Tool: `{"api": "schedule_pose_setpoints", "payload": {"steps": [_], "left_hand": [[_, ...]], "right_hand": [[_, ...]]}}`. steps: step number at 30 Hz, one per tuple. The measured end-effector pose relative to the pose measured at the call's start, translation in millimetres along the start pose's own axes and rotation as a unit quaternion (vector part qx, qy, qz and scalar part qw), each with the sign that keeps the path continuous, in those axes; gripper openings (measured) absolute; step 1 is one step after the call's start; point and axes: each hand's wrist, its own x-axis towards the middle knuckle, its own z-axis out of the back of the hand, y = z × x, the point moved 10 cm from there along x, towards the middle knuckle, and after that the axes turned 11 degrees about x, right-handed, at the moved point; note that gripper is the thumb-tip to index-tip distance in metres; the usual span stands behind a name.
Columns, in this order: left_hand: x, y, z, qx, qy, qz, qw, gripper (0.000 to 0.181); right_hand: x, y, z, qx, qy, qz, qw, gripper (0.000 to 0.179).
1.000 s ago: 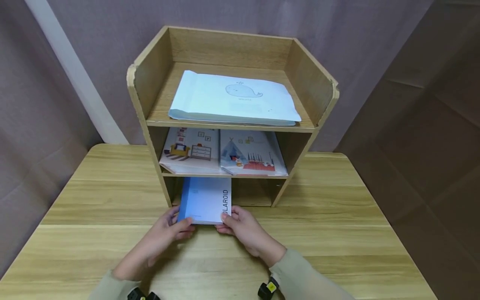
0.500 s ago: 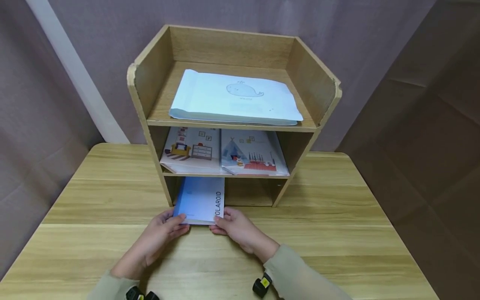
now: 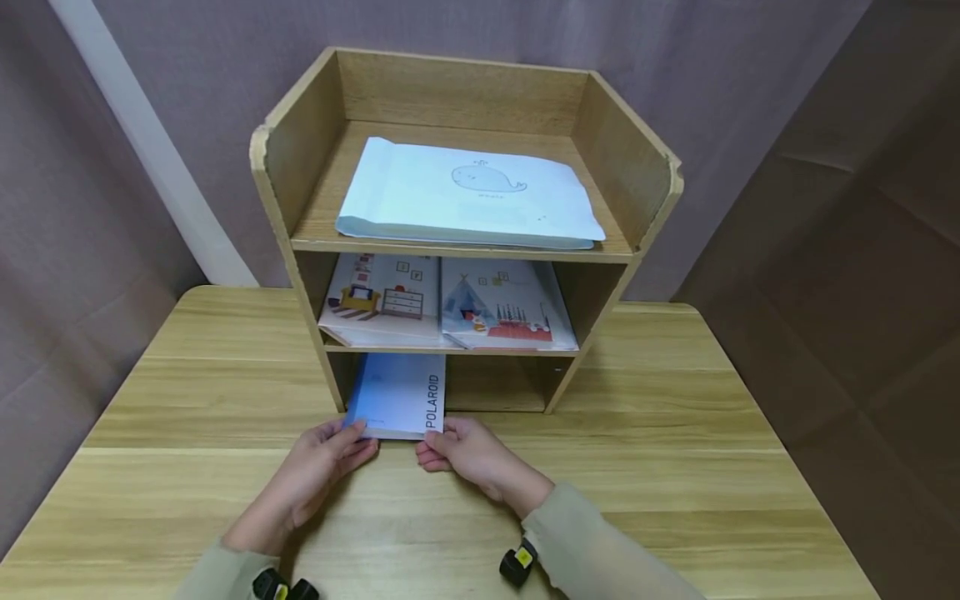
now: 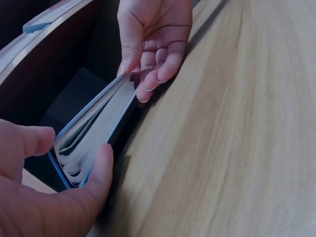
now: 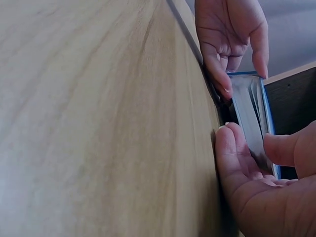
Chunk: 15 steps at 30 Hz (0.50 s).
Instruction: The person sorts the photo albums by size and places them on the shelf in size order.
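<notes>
A blue book marked POLAROID lies partly inside the bottom compartment of the wooden shelf, toward its left side, with its near end sticking out. My left hand pinches the book's near left corner, thumb on top and fingers beneath. At the near right corner my right hand holds it the same way. In the left wrist view, the page edges show between the covers, slightly fanned. The right wrist view shows both hands on the book; its far end is hidden inside the shelf.
An open picture book lies in the middle compartment. On the top board rests a pale blue book with a whale drawing. The shelf stands on a wooden table, with a curtain behind it.
The book has shifted left and then farther into the bottom compartment, with both hands moving along with it. The other books have stayed where they were.
</notes>
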Motion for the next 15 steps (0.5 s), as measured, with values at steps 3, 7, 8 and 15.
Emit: {"api": "schedule_pose_setpoints", "payload": {"steps": [3, 7, 8, 15], "left_hand": [[4.3, 0.1, 1.8, 0.003, 0.002, 0.001, 1.0000, 0.040], [10.1, -0.8, 4.1, 0.011, 0.005, 0.005, 0.9999, 0.039], [11.5, -1.2, 4.5, 0.015, 0.006, 0.006, 0.9999, 0.040], [18.9, -5.0, 5.4, 0.033, 0.006, 0.011, 0.9994, 0.055]], "right_hand": [[4.2, 1.9, 0.4, 0.001, -0.006, 0.009, 0.9999, 0.019], [11.0, 3.1, 2.6, 0.005, -0.019, 0.018, 0.9996, 0.020], [12.7, 3.1, 3.5, 0.007, -0.024, 0.019, 0.9995, 0.021], [19.2, 4.9, 8.0, 0.035, -0.061, 0.024, 0.9973, 0.024]]}}
